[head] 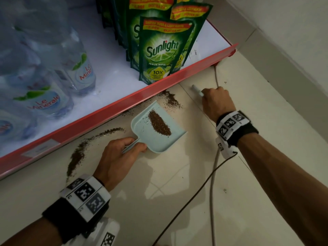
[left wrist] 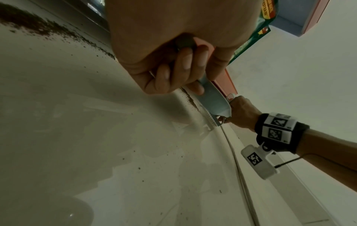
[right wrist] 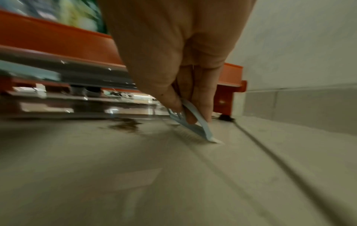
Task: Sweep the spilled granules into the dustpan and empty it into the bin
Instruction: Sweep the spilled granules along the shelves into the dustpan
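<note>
Left hand: the left hand [head: 117,157] has its fingers [left wrist: 181,67] curled tight round the handle of the dustpan [head: 156,128].
Dustpan: pale blue, on the floor [head: 177,192] in the middle of the head view, its open edge facing 2 o'clock. A dark heap of granules [head: 159,123] lies inside it.
Right hand: the right hand [head: 215,102] is at 2 o'clock from the dustpan, apart from it. Its fingers [right wrist: 203,97] pinch a small pale blue brush [right wrist: 193,123], and the brush tip touches the floor.
Spilled granules: one dark patch [head: 171,100] lies on the floor at 12 o'clock from the dustpan, just by the shelf edge. A long curved trail [head: 85,148] lies at 9 o'clock from the dustpan, next to the left hand.
Shelf: a red-edged shelf [head: 110,110] runs across the top left. Green soap packs [head: 159,50] and water bottles [head: 44,96] stand on it.
Cords: a thin black cord [head: 191,194] and a grey cable [head: 212,183] lie on the floor under the right arm.
</note>
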`<state>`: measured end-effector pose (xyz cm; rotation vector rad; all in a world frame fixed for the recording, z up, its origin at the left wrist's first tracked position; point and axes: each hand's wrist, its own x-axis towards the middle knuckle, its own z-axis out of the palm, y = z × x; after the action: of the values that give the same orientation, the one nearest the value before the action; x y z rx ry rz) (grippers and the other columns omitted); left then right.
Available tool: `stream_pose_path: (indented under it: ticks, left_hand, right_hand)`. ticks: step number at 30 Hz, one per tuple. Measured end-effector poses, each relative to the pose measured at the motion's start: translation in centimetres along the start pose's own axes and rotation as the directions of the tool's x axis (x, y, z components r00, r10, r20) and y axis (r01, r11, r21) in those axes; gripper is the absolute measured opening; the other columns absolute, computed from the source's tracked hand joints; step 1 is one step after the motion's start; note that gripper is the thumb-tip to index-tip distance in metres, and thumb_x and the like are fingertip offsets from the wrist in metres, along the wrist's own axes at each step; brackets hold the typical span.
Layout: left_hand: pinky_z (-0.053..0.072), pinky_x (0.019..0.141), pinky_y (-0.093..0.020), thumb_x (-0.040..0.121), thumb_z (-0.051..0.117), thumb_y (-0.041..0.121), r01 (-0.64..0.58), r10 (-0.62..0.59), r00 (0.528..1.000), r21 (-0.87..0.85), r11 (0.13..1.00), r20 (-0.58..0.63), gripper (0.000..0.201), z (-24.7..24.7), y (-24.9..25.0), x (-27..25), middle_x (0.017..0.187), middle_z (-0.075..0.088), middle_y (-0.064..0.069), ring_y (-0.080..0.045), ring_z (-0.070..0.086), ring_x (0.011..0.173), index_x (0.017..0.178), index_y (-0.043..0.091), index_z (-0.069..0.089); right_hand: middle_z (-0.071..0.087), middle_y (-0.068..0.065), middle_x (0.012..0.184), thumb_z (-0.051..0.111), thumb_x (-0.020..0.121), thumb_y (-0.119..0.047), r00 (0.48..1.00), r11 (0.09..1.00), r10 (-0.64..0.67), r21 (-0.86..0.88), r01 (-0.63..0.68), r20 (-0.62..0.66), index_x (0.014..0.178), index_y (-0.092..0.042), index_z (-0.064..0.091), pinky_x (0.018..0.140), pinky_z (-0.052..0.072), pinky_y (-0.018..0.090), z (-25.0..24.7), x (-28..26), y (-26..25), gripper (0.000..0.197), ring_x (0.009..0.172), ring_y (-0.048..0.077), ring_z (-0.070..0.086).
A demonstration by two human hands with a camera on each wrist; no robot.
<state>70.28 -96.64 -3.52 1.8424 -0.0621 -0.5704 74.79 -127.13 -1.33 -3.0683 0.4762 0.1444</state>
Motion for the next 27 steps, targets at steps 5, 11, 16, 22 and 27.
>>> stream_pose_path:
  ticks: [5, 11, 16, 22, 27]
  left_hand:
    - [0.028, 0.051, -0.025, 0.081, 0.066, 0.039, -0.003, 0.003, 1.0, 0.0, 1.0, -0.012, 0.031, -0.4, -0.9, -0.5, 0.041, 0.039, 0.011, -0.005, 0.033, 0.043, 0.07, 0.012, 0.072]
    - [0.028, 0.048, -0.024, 0.075, 0.062, 0.045, 0.026, -0.026, 0.999, 0.006, 1.0, -0.021, 0.036, -1.0, -2.1, -1.4, 0.043, 0.037, 0.01, -0.007, 0.033, 0.043, 0.071, 0.01, 0.071]
    - [0.029, 0.05, -0.025, 0.075, 0.061, 0.046, 0.032, -0.032, 0.999, -0.002, 0.999, -0.029, 0.036, -1.9, -2.3, -1.6, 0.042, 0.039, 0.011, -0.006, 0.033, 0.043, 0.072, 0.013, 0.073]
    - [0.028, 0.049, -0.024, 0.074, 0.062, 0.045, 0.031, -0.03, 0.998, 0.013, 0.999, -0.06, 0.037, -2.7, -2.6, -1.7, 0.042, 0.037, 0.011, -0.005, 0.032, 0.043, 0.07, 0.009, 0.071]
    - [0.027, 0.049, -0.024, 0.077, 0.062, 0.044, 0.025, -0.024, 0.998, 0.004, 1.0, -0.051, 0.032, -3.1, -3.0, -2.3, 0.042, 0.036, 0.011, -0.005, 0.031, 0.042, 0.069, 0.014, 0.07]
  right_hand:
    - [0.058, 0.006, 0.061, 0.04, 0.098, -0.01, 0.959, 0.951, -0.282, 0.138, 0.277, 0.012, 0.091, -0.008, 0.064, 0.06, 0.054, 0.039, 0.0, -5.1, -5.1, 0.025, 0.051, 0.027, 0.052]
    - [0.066, 0.025, 0.083, 0.043, 0.092, -0.007, 0.983, 0.999, -0.041, 0.021, 0.045, -0.178, 0.103, -0.01, 0.068, 0.061, 0.037, 0.037, -0.3, -0.6, -2.4, 0.027, 0.076, 0.042, 0.06]
    - [0.063, 0.027, 0.104, 0.043, 0.095, -0.009, 0.993, 0.998, 0.058, -0.031, -0.062, -0.102, 0.115, -0.011, 0.066, 0.076, 0.048, 0.044, 1.3, 4.5, -1.5, 0.031, 0.095, 0.046, 0.06]
    - [0.071, 0.019, 0.101, 0.045, 0.096, -0.009, 0.956, 0.961, -0.275, 0.002, 0.277, -0.098, 0.11, -0.011, 0.068, 0.078, 0.054, 0.042, 1.9, 2.9, -6.3, 0.027, 0.088, 0.039, 0.066]
    - [0.07, 0.01, 0.085, 0.034, 0.097, -0.018, 0.839, 0.837, -0.544, 0.061, 0.544, -0.014, 0.116, -0.014, 0.064, 0.067, 0.054, 0.035, 1.2, -2.4, -8.3, 0.036, 0.07, 0.026, 0.063]
